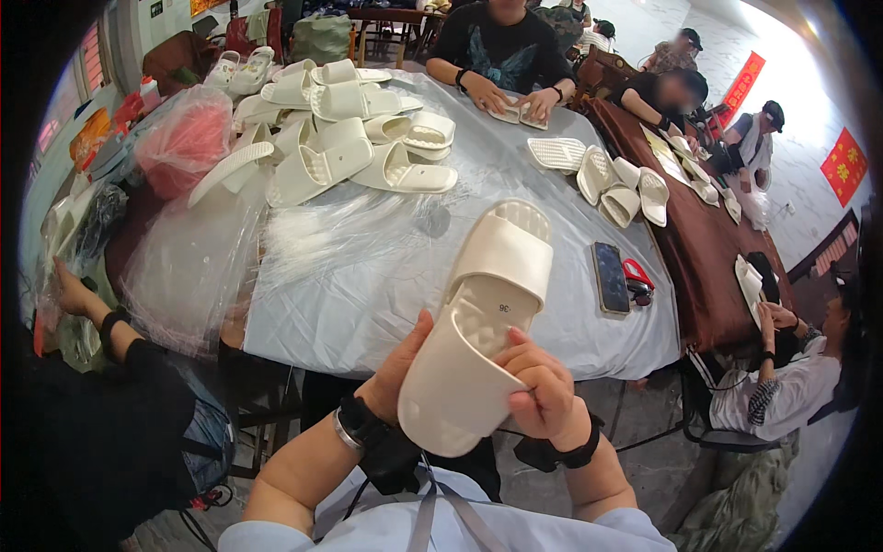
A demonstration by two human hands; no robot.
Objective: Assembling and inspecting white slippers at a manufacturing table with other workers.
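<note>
Between my hands is a pair of cream slippers, fitted together end to end just past the table's near edge. One slipper [506, 262] has its strap at the far end; the other slipper [451, 391] has its strap toward me. A bumpy insole shows between the straps. My left hand [397, 368] is closed on the left side, thumb along the edge, its other fingers mostly hidden beneath. On the right, my right hand [544, 386] has its fingers curled over the rim of the nearer strap.
A heap of cream slippers [340, 152] covers the table's far left, beside a clear plastic bag [189, 267]. More slippers [618, 204], a phone [610, 276] and red-handled scissors [636, 274] lie on the right. Co-workers [501, 51] sit around, one arm reaching in at left.
</note>
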